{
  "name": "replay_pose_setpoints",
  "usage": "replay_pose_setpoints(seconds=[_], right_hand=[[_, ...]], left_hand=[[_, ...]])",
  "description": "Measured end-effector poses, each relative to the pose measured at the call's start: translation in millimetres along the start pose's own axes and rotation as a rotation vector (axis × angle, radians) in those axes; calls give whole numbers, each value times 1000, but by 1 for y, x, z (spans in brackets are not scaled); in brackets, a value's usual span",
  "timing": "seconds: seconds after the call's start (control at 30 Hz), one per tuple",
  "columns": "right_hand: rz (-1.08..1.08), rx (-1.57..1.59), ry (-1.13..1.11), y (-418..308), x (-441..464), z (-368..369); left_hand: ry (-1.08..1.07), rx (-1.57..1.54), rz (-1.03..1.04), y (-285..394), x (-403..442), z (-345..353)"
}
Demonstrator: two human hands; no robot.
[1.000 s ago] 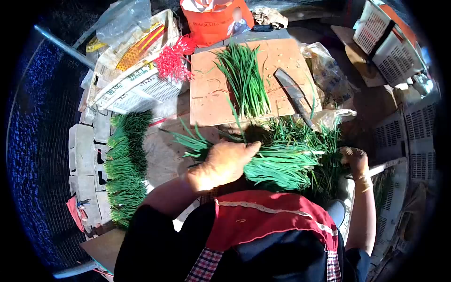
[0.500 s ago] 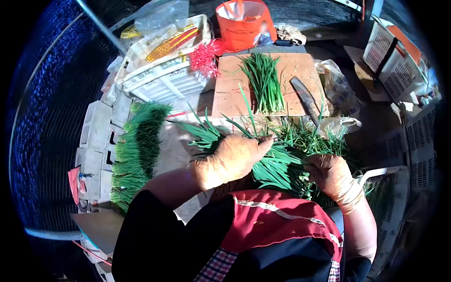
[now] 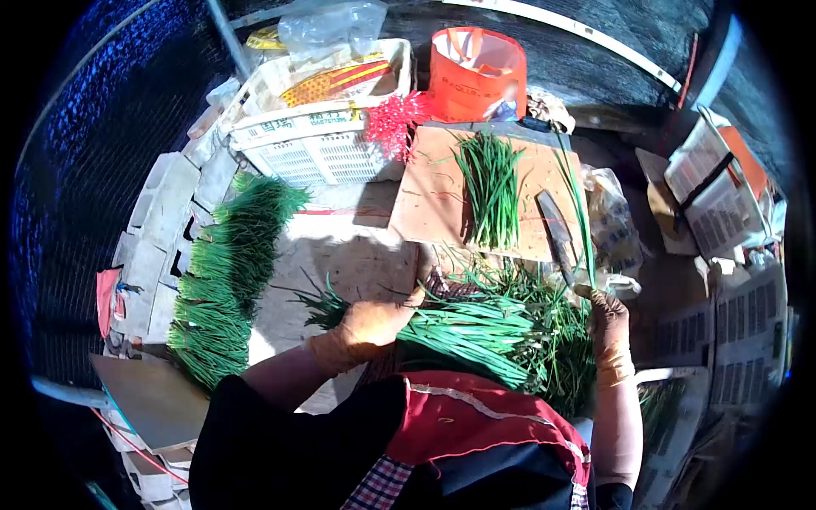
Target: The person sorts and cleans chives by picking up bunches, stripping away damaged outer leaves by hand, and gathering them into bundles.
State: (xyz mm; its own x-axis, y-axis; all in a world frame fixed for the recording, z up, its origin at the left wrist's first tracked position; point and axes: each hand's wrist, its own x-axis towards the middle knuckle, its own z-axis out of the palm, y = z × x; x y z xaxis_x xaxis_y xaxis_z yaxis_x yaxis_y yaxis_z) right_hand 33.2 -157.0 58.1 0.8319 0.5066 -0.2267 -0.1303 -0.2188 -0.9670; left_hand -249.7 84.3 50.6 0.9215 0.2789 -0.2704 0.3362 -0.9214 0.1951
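Note:
My left hand [image 3: 371, 326], in an orange glove, is closed around a bunch of garlic chives [image 3: 467, 333] lying crosswise in front of the apron. The leaf tips stick out to its left. My right hand [image 3: 607, 320], gloved too, pinches a few long chive stalks [image 3: 580, 204] that stand up from its fingers. Loose, tangled chives [image 3: 565, 340] lie between the hands, toward the right. Beyond them a wooden board [image 3: 429, 191] bears a neat chive bundle [image 3: 491, 191] and a knife [image 3: 555, 229], its handle toward me.
Several chive bundles [image 3: 223, 285] stand in a row at the left, beside pale blocks [image 3: 170, 208]. Behind are a white crate [image 3: 323, 157], red plastic strings [image 3: 396, 123] and an orange bag [image 3: 476, 81]. Plastic bags [image 3: 610, 217] lie right of the board; more crates [image 3: 714, 183] stand at the far right.
My right hand has risen from the loose chives and now holds a few stalks upright. The left hand, with its bunch, has moved left and down in view. The view has shifted slightly.

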Motion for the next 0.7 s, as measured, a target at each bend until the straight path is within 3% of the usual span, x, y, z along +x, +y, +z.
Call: replay_pose_setpoints(seconds=[0.17,0.2,0.4,0.43,0.53,0.6,0.67,0.7], right_hand=[[1,74,-165,31,66,18],[20,64,-205,32,76,24],[178,-65,-252,24,147,92],[238,-110,-315,32,162,97],[117,-180,-454,77,206,107],[98,213,-567,45,161,77],[131,-209,-579,43,155,52],[38,-146,-655,45,134,41]], left_hand=[[57,15,-25,-19,-1,18],[146,-76,67,-33,-1,36],[279,-267,58,-29,-6,11],[267,-268,52,-28,-4,7],[15,-245,-44,-28,1,1],[31,-238,-37,-28,0,-1],[-17,-241,-35,-28,6,4],[-41,-249,-53,-28,7,6]])
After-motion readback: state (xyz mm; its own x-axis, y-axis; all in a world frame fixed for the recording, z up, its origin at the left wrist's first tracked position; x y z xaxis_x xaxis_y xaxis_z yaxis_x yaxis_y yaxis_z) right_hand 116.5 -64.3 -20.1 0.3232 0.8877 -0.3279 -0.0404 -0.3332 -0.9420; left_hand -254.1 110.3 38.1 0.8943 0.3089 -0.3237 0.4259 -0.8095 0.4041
